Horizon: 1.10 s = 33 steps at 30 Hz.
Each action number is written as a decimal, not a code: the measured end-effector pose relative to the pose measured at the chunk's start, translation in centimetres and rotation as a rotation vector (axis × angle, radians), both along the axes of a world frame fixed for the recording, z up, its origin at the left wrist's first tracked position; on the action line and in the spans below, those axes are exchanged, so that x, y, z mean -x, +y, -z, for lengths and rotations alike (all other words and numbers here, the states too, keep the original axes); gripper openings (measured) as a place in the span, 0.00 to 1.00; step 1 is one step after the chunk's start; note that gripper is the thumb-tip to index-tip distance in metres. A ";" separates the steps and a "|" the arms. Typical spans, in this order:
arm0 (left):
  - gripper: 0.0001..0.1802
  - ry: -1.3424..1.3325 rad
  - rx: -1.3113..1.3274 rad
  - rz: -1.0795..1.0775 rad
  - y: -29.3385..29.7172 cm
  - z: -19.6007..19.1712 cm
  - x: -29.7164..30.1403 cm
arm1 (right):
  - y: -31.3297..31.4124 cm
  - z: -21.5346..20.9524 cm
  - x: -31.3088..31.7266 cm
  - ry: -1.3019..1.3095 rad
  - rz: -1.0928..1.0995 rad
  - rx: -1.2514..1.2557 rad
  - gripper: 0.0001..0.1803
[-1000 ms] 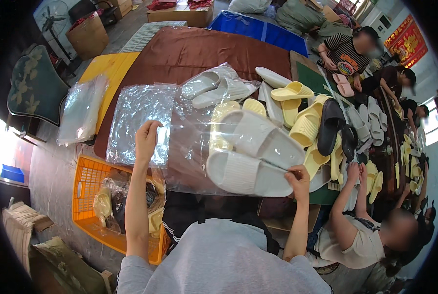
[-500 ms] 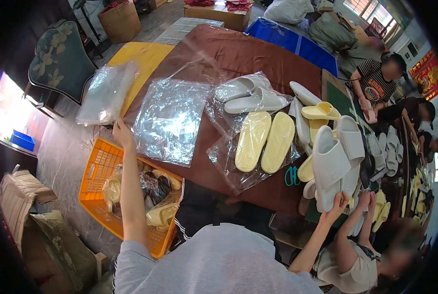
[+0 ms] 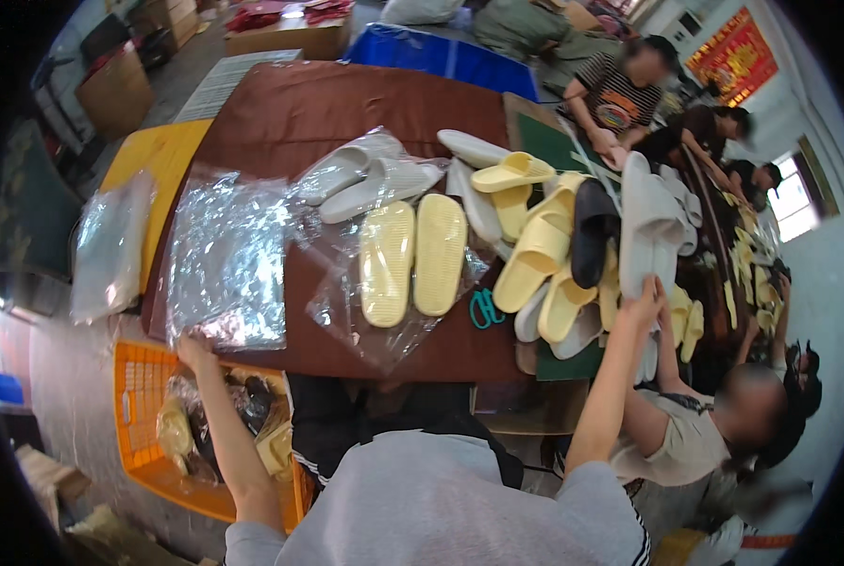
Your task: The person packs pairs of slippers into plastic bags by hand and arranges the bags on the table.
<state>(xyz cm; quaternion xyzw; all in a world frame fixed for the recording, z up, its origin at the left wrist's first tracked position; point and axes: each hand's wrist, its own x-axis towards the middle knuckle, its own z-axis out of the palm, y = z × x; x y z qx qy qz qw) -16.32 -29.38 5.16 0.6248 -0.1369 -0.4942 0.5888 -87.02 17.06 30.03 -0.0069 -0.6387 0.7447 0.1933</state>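
Note:
My right hand point(image 3: 641, 304) grips the lower end of a light grey slide slipper point(image 3: 650, 231), lifted upright at the right end of the table; whether a second one lies behind it I cannot tell. At the near-left corner of a flat stack of clear plastic bags point(image 3: 228, 255), my left hand point(image 3: 193, 349) touches the edge, its fingertips too unclear to read. Two pale yellow slippers point(image 3: 387, 264) lie soles up on a clear bag in the middle. Behind them, grey slippers point(image 3: 379, 189) rest in clear plastic.
Yellow, grey and black slippers point(image 3: 540, 241) pile up right of centre, beside teal scissors point(image 3: 486, 309). An orange crate point(image 3: 139, 415) with bagged slippers stands below left. Another bag stack point(image 3: 110, 250) lies far left. A co-worker point(image 3: 686, 406) sits close on my right; others work beyond.
My view has swung right. The left hand has gone from near the far-left bag stack to the middle stack's corner. The grey slipper has been lifted away from the pile, uncovering yellow and black slippers.

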 end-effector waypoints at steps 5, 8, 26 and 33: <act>0.14 0.232 0.064 0.074 0.4 -3.0 2.4 | -0.8 1.8 3.9 -0.117 -0.061 -0.149 0.23; 0.13 0.354 0.094 0.131 0.6 -4.0 2.7 | -0.8 2.1 4.5 -0.053 -0.182 -0.199 0.31; 0.24 0.435 0.156 0.019 6.6 -7.0 7.4 | -4.0 4.7 -8.1 0.416 -0.400 -0.680 0.42; 0.38 -1.306 0.390 0.255 9.9 -10.0 9.8 | -10.8 8.8 -19.5 0.237 -0.844 -0.822 0.27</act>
